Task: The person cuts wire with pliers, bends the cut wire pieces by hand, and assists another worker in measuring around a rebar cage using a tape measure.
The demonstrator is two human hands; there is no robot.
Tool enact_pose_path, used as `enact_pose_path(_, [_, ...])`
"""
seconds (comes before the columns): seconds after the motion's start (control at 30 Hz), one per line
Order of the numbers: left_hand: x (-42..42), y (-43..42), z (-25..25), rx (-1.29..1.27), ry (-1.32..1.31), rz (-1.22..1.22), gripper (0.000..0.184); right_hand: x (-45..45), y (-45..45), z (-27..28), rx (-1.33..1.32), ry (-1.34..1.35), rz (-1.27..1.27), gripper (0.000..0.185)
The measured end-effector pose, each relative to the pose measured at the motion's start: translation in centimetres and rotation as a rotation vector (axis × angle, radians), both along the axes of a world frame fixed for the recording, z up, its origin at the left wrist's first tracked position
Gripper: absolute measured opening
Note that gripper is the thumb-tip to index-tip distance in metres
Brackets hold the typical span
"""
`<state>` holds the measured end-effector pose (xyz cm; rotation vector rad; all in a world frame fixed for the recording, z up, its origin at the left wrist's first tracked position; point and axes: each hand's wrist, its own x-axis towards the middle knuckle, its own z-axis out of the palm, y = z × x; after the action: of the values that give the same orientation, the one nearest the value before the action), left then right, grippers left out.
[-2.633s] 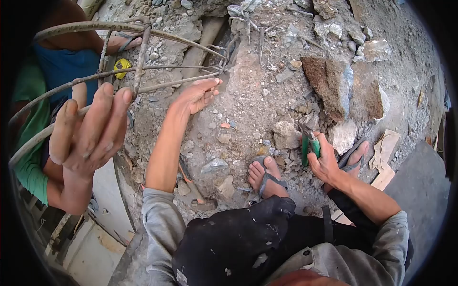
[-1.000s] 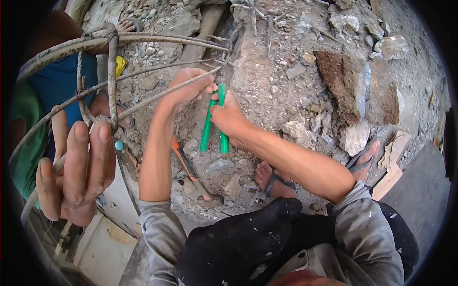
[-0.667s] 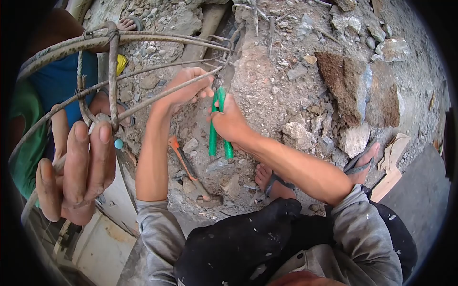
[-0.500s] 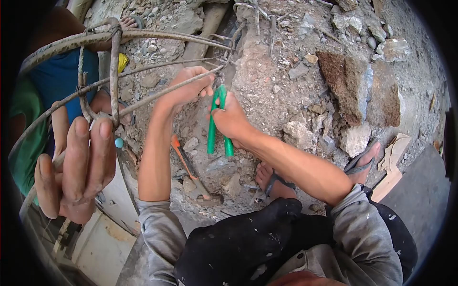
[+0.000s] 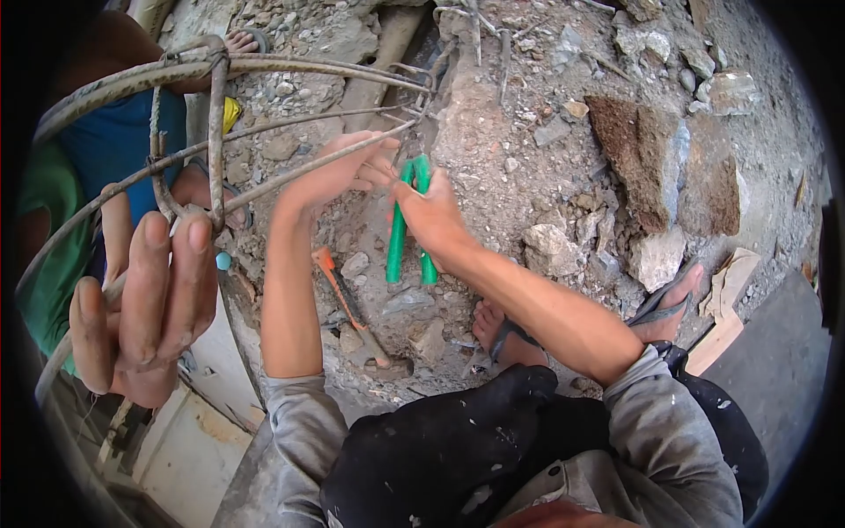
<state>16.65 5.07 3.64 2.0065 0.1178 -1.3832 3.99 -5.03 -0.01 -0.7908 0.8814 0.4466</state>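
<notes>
Far left: a co-worker's hand [image 5: 145,308], fingers curled around the lowest bar of a frame of bent, rust-brown steel rods [image 5: 216,132]. Next: the person's left hand [image 5: 339,167], just beside that bar, fingers bent and blurred; whether they pinch anything cannot be told. Below: hammer with orange-and-black handle [image 5: 354,317], lying on rubble. Centre: pliers with two long green handles [image 5: 398,238], near the rods' converging ends, gripped by the right hand [image 5: 436,216]; jaws unreadable.

Risks, as judged: nipped left fingertips, should the pliers close off line; a jolted frame, should the co-worker's hold slip.

Surface: uneven grey dirt and broken stone. Surroundings: pale panel [image 5: 180,453], lower left; brown-faced slab [image 5: 627,163], right; flat grey sheet [image 5: 761,352], far right.
</notes>
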Motion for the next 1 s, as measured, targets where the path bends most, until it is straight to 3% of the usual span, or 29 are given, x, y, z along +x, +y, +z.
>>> enact_pose_path(0.03, [-0.2,0.9,0.2,-0.049,0.023,0.120,0.041,0.1,-0.2,0.4,0.012,-0.003,-0.015,0.025])
enact_pose_path(0.13, [-2.8,3.9,1.6,0.037,0.011,0.154,0.046,0.0,-0.9,0.0,0.083,-0.027,-0.029,0.024])
enact_pose_path(0.2, [-5.5,5.3,2.0,-0.018,0.233,0.034,0.048,0.0,-1.0,-0.1,0.147,-0.043,-0.020,0.022])
enact_pose_path(0.27, [-9.5,4.7,3.0,-0.165,0.427,0.271,0.063,0.1,-0.7,0.2,0.310,0.034,-0.120,0.019])
enact_pose_path(0.3, [-10.7,4.3,2.8,-0.159,0.428,0.269,0.063,0.1,-0.6,0.2,0.315,0.035,-0.124,0.019])
enact_pose_path(0.37, [-12.7,3.5,2.7,-0.452,0.573,0.714,0.069,0.0,-0.4,0.3,0.469,0.093,-0.201,0.017])
enact_pose_path(0.47, [-13.5,2.1,3.6,-0.467,0.569,0.801,0.067,-0.1,-0.4,0.4,0.465,0.096,-0.238,0.015])
enact_pose_path(0.7, [-13.7,1.7,4.1,-0.358,0.665,0.861,0.050,-0.1,-0.3,0.5,0.448,0.049,-0.200,0.016])
enact_pose_path(0.8, [-13.3,1.4,4.4,-0.509,0.718,0.780,0.045,-0.1,-0.3,0.6,0.425,0.065,-0.188,0.017])
enact_pose_path(0.9, [-12.2,1.4,5.5,-0.424,0.666,0.750,0.041,0.1,-0.2,0.5,0.338,0.051,-0.100,0.020])
enact_pose_path(0.97, [-11.7,1.6,5.8,-0.091,0.473,0.507,0.039,0.3,-0.8,1.2,0.279,0.072,0.038,0.022])
enact_pose_path(1.0, [-11.9,1.6,5.7,-0.092,0.476,0.507,0.039,0.4,-0.6,1.5,0.277,0.075,0.038,0.022])
